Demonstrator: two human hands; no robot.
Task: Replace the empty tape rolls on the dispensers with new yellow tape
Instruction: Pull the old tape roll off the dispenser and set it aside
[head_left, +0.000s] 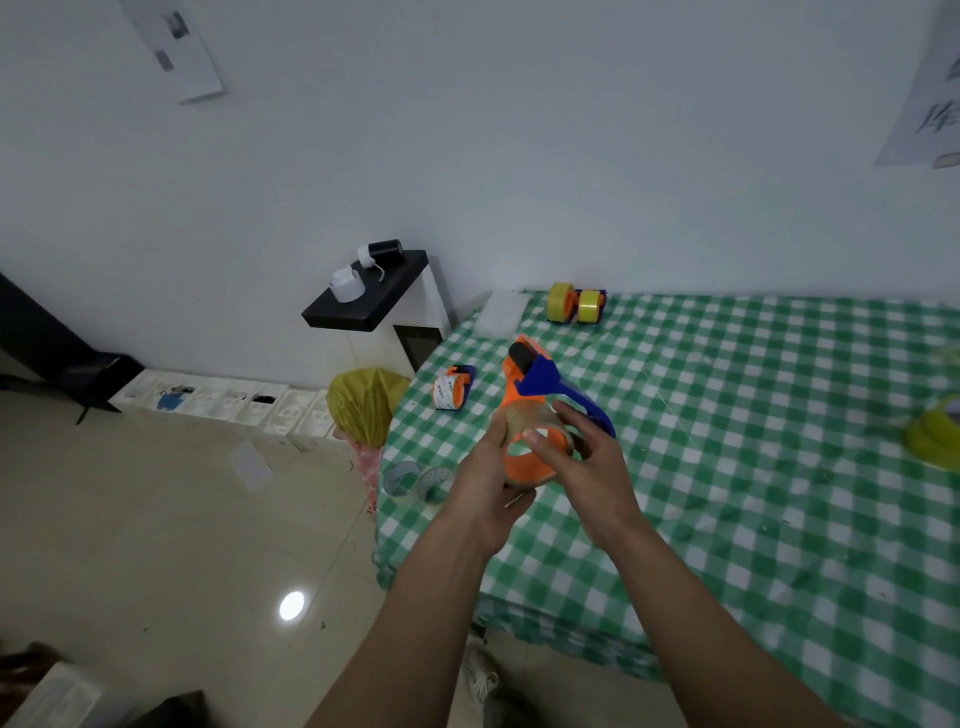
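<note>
Both forearms extended forward, bare. Left hand (485, 483) palm inward, fingers curled in a grip, thumb up. Right hand (584, 460) close beside it, fingers curled, thumb pressing inward.

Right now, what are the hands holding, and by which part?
Both hold the orange-and-blue tape dispenser: left hand and right hand grip the brown empty roll on its hub.

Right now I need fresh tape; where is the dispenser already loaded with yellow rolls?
The loaded dispenser sits at the table's far edge by the wall, beyond both hands.
</note>
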